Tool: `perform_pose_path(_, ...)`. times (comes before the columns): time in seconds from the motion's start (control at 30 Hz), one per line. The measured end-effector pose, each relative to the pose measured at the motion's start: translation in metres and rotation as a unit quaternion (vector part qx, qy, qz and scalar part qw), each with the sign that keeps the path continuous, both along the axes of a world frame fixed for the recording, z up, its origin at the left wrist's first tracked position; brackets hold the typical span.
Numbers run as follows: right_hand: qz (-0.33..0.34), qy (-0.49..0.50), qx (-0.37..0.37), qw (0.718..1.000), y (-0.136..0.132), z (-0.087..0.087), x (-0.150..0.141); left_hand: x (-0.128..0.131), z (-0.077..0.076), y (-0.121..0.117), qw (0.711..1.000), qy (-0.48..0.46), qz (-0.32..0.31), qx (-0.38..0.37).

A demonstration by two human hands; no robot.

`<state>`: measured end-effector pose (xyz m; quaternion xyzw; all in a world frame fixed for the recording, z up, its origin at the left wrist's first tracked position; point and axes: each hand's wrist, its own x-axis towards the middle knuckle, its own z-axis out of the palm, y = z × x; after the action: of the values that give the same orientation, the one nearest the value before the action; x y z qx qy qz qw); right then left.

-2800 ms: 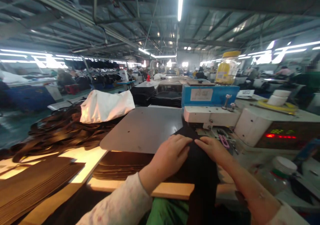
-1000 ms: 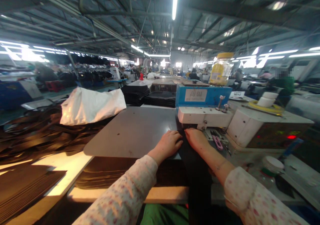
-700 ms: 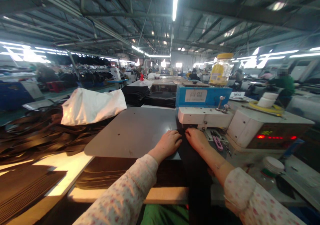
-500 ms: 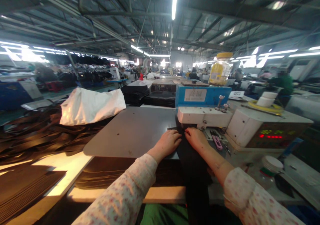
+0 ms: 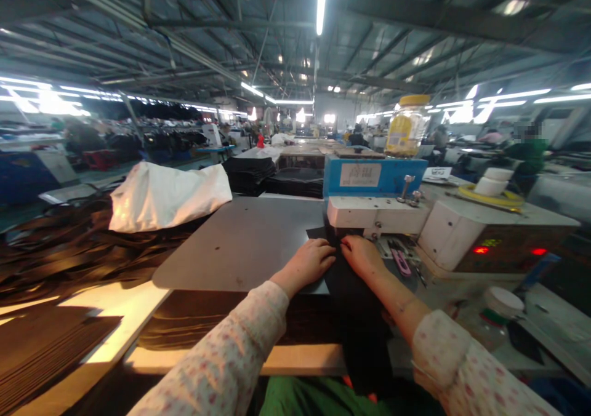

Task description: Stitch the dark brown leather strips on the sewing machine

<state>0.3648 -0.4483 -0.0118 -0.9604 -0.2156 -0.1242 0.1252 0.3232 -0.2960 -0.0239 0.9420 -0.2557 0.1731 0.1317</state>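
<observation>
A long piece of black fabric [image 5: 357, 311] runs from under the white head of a sewing machine [image 5: 364, 213] down over the table edge toward my lap. My left hand [image 5: 310, 263] is closed on the fabric's left edge, its fingers curled together over the metal plate [image 5: 249, 237]. Close beside it, my right hand [image 5: 362, 256] pinches the fabric just in front of the machine head. The fingertips of both hands are partly hidden. Pink-handled thread snips [image 5: 401, 261] lie right of my right hand.
The machine's control box [image 5: 503, 244] with lit red digits stands at right. A lidded jar [image 5: 503, 305] sits below it. A clear jar with a yellow lid [image 5: 406, 127] stands behind the blue cover. Stacked brown pieces [image 5: 50, 348] and a white cloth [image 5: 170, 197] are at left.
The black fabric has shifted slightly, with more of its far-left corner showing beyond my left hand and its hanging end moved right. The display digits differ. Both hands stay almost in place.
</observation>
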Motion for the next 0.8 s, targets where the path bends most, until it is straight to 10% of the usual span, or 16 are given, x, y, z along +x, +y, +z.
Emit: perform_pose_path(0.8,-0.003,-0.001,-0.005,1.0,-0.0007,-0.0013,-0.0009,0.0009,-0.0031,0.0017,1.0,-0.005,-0.002,-0.016)
